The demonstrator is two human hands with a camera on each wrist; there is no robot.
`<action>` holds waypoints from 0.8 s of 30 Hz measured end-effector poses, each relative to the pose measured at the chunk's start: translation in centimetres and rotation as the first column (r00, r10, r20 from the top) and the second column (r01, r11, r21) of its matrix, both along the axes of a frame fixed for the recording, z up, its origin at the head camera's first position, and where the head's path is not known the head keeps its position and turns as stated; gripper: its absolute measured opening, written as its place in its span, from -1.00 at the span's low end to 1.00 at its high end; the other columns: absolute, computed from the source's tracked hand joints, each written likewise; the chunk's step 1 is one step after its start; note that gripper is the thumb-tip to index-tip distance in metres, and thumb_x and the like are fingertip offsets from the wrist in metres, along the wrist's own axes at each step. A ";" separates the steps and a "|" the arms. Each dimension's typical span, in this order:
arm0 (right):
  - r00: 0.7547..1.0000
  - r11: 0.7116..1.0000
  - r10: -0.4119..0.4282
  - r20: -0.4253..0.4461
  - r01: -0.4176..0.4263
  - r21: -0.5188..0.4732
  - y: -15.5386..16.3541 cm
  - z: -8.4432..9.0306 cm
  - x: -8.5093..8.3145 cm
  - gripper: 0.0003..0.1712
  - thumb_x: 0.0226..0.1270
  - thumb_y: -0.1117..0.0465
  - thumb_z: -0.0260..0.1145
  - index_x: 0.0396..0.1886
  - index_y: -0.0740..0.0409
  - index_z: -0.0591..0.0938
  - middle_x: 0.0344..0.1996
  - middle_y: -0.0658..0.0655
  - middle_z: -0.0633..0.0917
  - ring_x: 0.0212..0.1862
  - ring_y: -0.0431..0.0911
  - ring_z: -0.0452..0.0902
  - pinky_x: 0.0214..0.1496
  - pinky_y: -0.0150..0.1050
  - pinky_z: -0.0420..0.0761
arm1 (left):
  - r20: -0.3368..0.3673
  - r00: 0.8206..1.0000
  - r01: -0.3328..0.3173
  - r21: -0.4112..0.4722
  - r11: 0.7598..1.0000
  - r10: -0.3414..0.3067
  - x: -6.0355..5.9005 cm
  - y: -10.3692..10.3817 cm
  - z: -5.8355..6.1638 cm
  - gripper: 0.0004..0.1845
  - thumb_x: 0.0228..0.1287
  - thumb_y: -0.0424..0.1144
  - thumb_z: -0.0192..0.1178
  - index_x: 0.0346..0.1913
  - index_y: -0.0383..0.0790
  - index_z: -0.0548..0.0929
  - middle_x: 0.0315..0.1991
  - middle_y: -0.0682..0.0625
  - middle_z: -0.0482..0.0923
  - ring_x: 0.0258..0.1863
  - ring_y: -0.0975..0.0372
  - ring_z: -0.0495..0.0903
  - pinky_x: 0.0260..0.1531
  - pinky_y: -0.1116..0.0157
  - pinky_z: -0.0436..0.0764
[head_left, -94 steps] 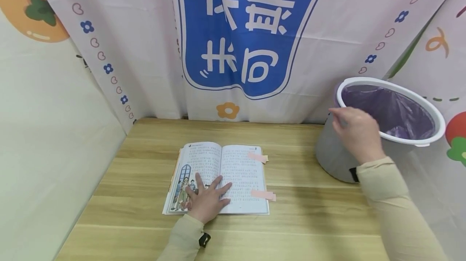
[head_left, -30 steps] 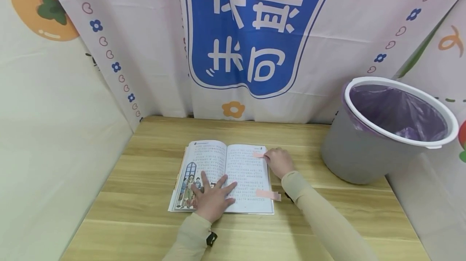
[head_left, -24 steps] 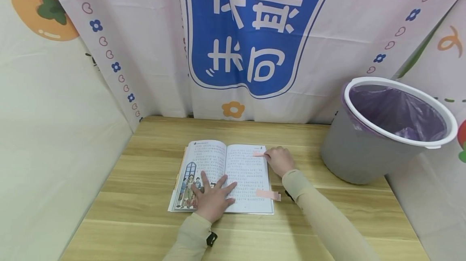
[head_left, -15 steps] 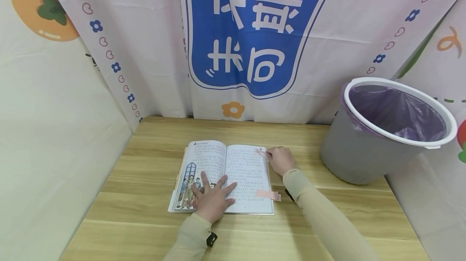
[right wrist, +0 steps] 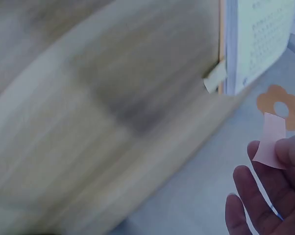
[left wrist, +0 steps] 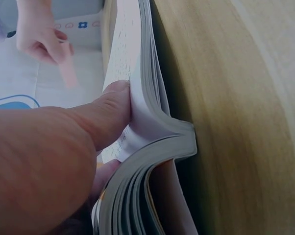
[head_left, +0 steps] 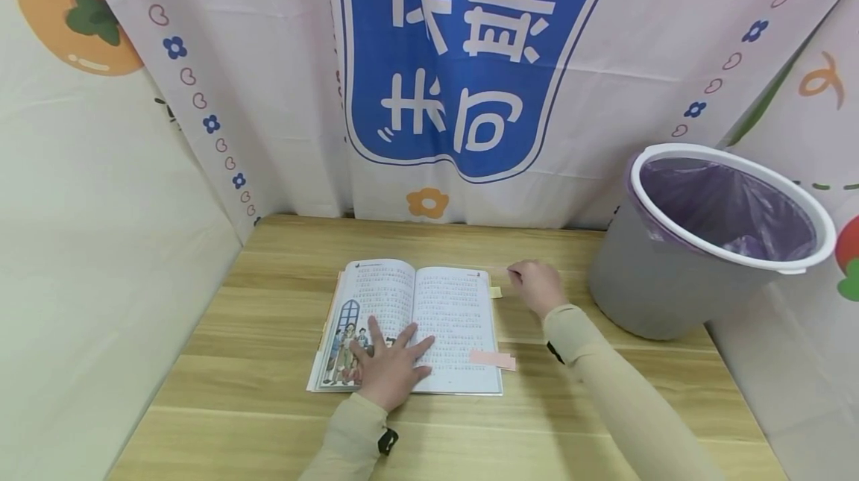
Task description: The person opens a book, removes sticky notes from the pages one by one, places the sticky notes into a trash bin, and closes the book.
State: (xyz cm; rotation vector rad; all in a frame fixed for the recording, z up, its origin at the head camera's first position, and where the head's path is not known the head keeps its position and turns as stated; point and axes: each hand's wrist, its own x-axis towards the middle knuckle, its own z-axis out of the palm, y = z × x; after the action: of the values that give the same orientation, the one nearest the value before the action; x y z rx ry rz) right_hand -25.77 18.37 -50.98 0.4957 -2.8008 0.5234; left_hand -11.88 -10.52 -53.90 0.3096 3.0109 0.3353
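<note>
Pressing flat on the open book (head_left: pixel 409 328), the left hand (head_left: pixel 385 365) lies with fingers spread across the lower pages near the gutter; the left wrist view shows its thumb (left wrist: pixel 106 115) bearing on the page block.

Item: right hand (head_left: pixel 537 287), raised just off the book's right edge at about 3 o'clock from it, fingertips pinching a pink sticky tab (right wrist: pixel 270 142). The tab is clear of the page and apart from the table (head_left: pixel 282 406).

Item: second pink tab (head_left: pixel 493 359), stuck on the right page at roughly 5 o'clock from the book's centre, overhanging the edge.

Item: small yellowish tab (head_left: pixel 495 291), jutting from the right edge near the top.

Item: grey bin (head_left: pixel 671 272) with purple liner, standing at 2 o'clock from the book, near the right hand.

Risks, as judged: the pinched tab may cling to the fingertips by its adhesive, or curl and stick to itself. Should the left hand ease off, the pages may spring up and the book slide.
</note>
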 end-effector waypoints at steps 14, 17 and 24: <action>0.978 0.999 0.040 -0.207 -0.035 0.027 2.7 6.6 2.5 -0.83 0.36 0.22 0.35 -0.23 0.22 0.80 -0.36 0.17 0.77 -0.37 0.07 0.68 -0.36 0.00 0.67 | -0.012 1.000 0.001 0.003 1.000 -0.001 -0.1 0.0 0.0 -0.44 0.25 0.19 0.25 0.33 0.34 0.51 0.47 0.04 0.26 0.40 -0.51 -0.28 0.04 -0.63 -0.20; 0.960 0.999 0.047 -0.277 -0.040 0.028 3.1 8.2 3.0 -0.84 0.35 0.23 0.35 -0.25 0.21 0.79 -0.38 0.17 0.77 -0.35 0.09 0.68 -0.35 0.03 0.66 | -0.012 1.000 0.000 0.003 1.000 0.000 -0.1 0.0 0.0 -0.44 0.25 0.19 0.26 0.33 0.34 0.51 0.47 0.04 0.27 0.40 -0.51 -0.28 0.04 -0.63 -0.20; 0.904 0.999 0.054 -0.423 -0.047 0.027 4.6 12.6 4.1 -0.86 0.26 0.32 0.40 -0.19 0.23 0.77 -0.43 0.18 0.74 -0.40 0.12 0.64 -0.40 0.06 0.59 | -0.011 1.000 -0.004 0.010 1.000 0.004 0.0 0.0 0.0 -0.44 0.24 0.19 0.26 0.32 0.33 0.52 0.47 0.04 0.27 0.40 -0.51 -0.30 0.04 -0.63 -0.22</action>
State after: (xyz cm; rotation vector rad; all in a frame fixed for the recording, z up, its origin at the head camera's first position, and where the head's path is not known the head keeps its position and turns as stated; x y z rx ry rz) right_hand -21.67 22.96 -38.37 0.6056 -2.3806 0.3511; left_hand -11.91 -10.50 -53.90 0.3069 3.0220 0.3503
